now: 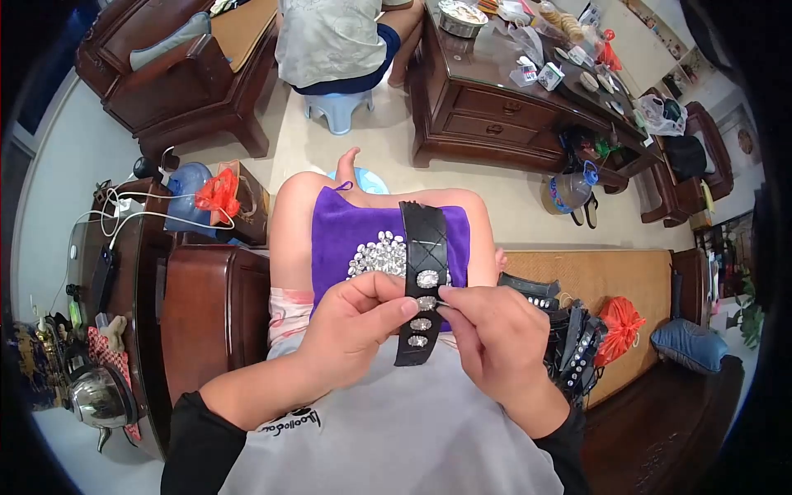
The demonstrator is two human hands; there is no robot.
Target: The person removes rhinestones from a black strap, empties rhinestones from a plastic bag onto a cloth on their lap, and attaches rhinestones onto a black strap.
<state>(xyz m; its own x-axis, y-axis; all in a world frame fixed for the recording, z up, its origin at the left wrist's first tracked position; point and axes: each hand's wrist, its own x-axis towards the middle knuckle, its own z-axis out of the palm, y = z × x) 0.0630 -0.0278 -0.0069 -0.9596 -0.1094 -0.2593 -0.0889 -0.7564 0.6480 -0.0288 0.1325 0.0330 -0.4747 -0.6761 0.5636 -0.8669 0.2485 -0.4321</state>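
A wide black belt point(426, 239) with cross-stitched lines and several oval rhinestones lies lengthwise over my lap. My left hand point(355, 318) grips its left edge, the thumb pressed beside one rhinestone point(426, 304). At the opposite edge, my right hand point(495, 326) is closed in a pinch on a thin, needle-like piece that touches the belt near that same stone; its tip is too small to make out. Under the belt, a purple cloth point(340, 227) covers my lap, bearing a pile of loose clear rhinestones point(378, 257).
More black studded belts point(577, 346) lie on the woven bench seat point(652, 280) at my right, beside a red plastic bag point(620, 328). A person point(334, 41) sits ahead on a blue stool point(339, 107). A dark wooden table point(487, 82) stands front right; a kettle point(101, 398) is at left.
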